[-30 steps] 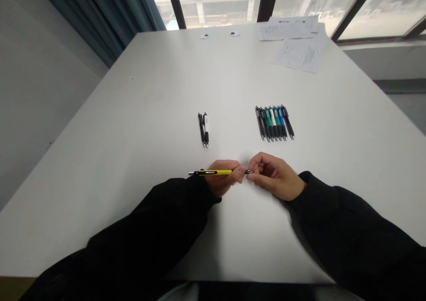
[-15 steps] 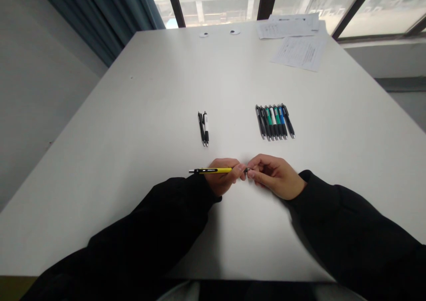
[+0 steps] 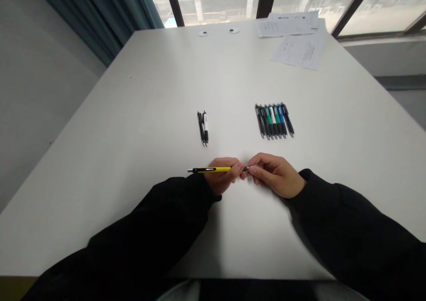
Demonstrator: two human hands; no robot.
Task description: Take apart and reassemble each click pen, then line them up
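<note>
My left hand (image 3: 221,175) grips the barrel of a yellow retractable pen (image 3: 213,169), whose black-trimmed end sticks out to the left. The fingertips of my right hand (image 3: 274,175) pinch the pen's dark metal-tipped end (image 3: 245,169), right beside my left fingers. Most of that end is hidden by the fingers. Farther up the white table (image 3: 140,114), a pair of black and white pens (image 3: 203,128) lies side by side. To their right, several black, green, white and blue pens (image 3: 274,121) lie in a tight row, out of reach of both hands' fingers.
Loose printed papers (image 3: 299,48) lie at the table's far right corner, and two small white discs (image 3: 216,32) sit near its far edge. Black sleeves cover both my forearms. Windows and a dark curtain lie beyond the table.
My hands have closed slightly toward each other, and my right fingers now cover more of the pen's dark end. The view has tilted slightly. The pens on the table have not moved.
</note>
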